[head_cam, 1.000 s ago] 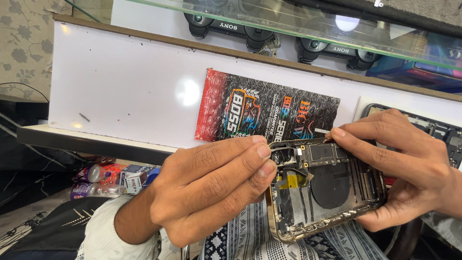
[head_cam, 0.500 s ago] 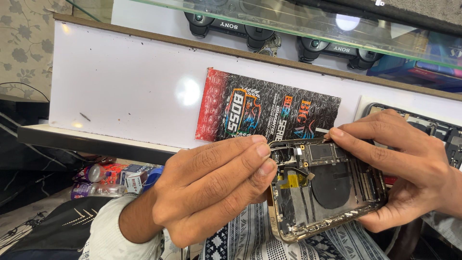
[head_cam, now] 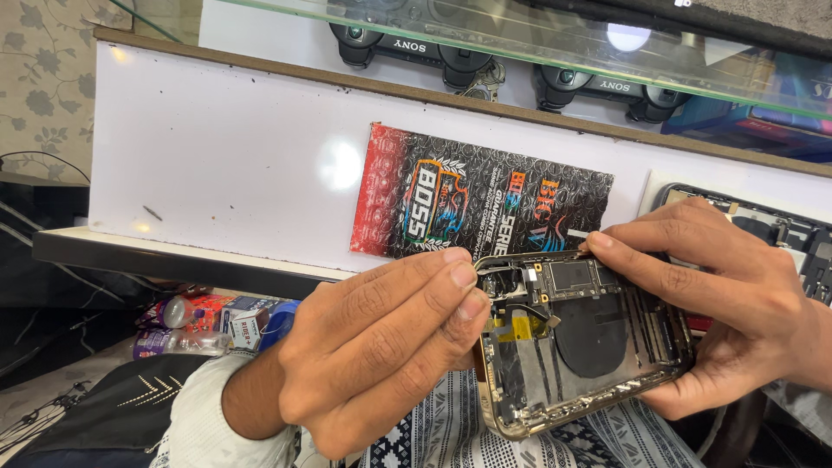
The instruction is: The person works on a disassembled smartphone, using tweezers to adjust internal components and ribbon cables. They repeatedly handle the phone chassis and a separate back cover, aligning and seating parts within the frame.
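An opened phone body (head_cam: 581, 347) with a gold frame lies face-up in front of me, its circuit board, cables and dark round coil showing. My left hand (head_cam: 373, 355) covers its left edge, fingertips pressed at the top left corner near a small cable. My right hand (head_cam: 719, 303) cups the phone's right side from beneath, with thumb and forefinger pinched at the top edge of the board.
A white counter (head_cam: 234, 173) stands behind, with a flat red and black printed packet (head_cam: 477, 204) on it. Another opened phone (head_cam: 780, 230) lies at the right. Game controllers (head_cam: 407, 52) sit under a glass shelf. Small bottles and boxes (head_cam: 208, 321) lie below left.
Both hands keep their grip on the phone. The fingers shift only slightly along its top edge.
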